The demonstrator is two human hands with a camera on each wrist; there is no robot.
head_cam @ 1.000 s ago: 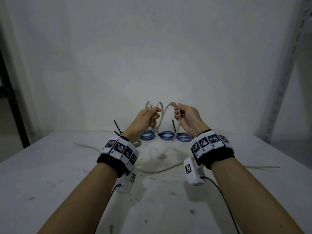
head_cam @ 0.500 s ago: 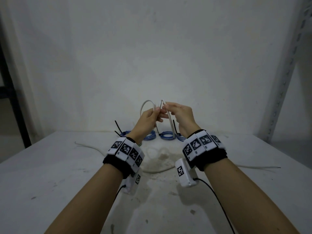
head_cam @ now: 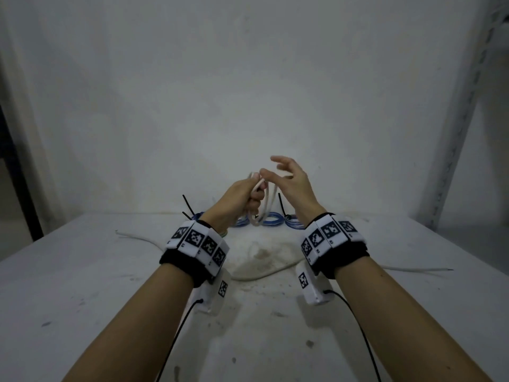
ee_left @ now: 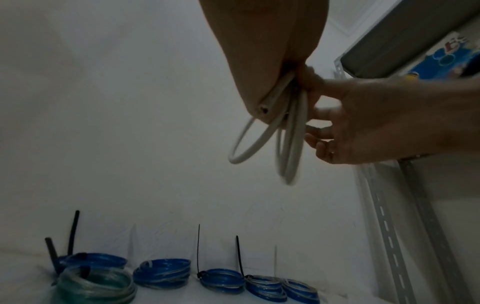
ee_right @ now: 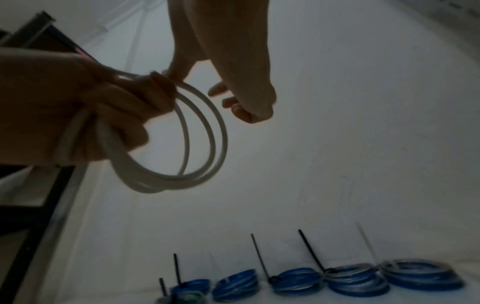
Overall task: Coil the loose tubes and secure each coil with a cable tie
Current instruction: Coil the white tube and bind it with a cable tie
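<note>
At the centre of the head view, above the far edge of the desk [head_cam: 82,285], the left hand [head_cam: 238,195] has its grip clenched around a white tube coil [ee_right: 200,144], several loops bunched together where the fingers [ee_right: 145,98] curl over them. The loops hang down below the fist, and one cut end [ee_left: 263,109] sticks out beside the palm in the left wrist view. The right hand [head_cam: 292,180] sits just beside the coil, to its right, its grip released and the fingers [head_cam: 278,159] spread loosely in the air; one fingertip [ee_right: 179,71] appears to touch the top of the loops. Low in both wrist views, a row of blue tube coils [ee_left: 221,280] lies on the desk against the wall, with cable ties [ee_left: 198,248] standing up from them, and a greenish coil [ee_left: 93,286] at the lower left. A loose white tube [head_cam: 413,269] lies across the desk behind the wrists.
</note>
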